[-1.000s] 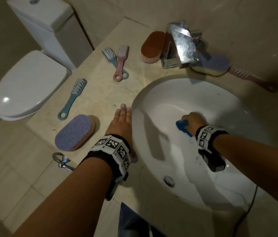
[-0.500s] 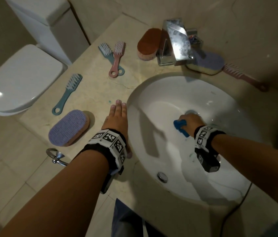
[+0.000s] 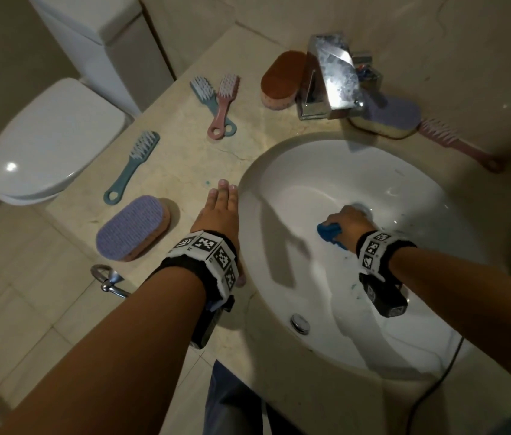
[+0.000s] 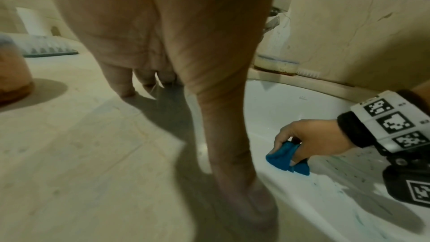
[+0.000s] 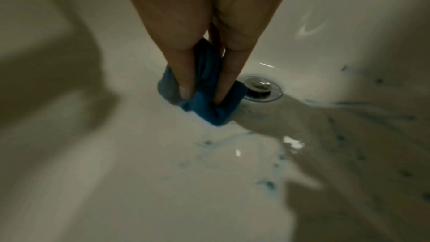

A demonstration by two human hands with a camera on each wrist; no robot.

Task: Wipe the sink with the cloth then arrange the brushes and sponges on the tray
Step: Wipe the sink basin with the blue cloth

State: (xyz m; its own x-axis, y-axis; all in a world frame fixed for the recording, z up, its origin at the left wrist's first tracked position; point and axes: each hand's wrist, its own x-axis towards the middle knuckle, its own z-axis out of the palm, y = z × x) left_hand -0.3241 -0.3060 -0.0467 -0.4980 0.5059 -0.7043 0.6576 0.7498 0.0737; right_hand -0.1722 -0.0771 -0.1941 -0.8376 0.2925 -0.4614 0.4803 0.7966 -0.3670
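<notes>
My right hand (image 3: 347,222) grips a folded blue cloth (image 3: 329,232) and presses it on the bottom of the white sink (image 3: 295,189), just left of the drain (image 5: 260,87). The cloth (image 5: 209,102) shows pinched between thumb and fingers; it (image 4: 285,157) also appears in the left wrist view. My left hand (image 3: 221,208) lies flat on the countertop beside the sink's left rim, fingers straight. Brushes lie on the counter: a teal one (image 3: 135,164), a teal and pink pair (image 3: 216,105), a pink one (image 3: 458,144). Sponges: purple (image 3: 133,227), orange (image 3: 281,78), purple-yellow (image 3: 386,119).
A chrome tap (image 3: 329,76) stands at the back of the sink. A white toilet (image 3: 56,139) sits left of the marble countertop (image 3: 185,158). A metal towel ring (image 3: 106,279) hangs at the counter's front edge. Blue flecks dot the basin (image 5: 267,183). No tray is visible.
The right hand with the cloth slid slightly toward the drain inside the basin. The left hand stayed flat on the counter. The head view shifted a little.
</notes>
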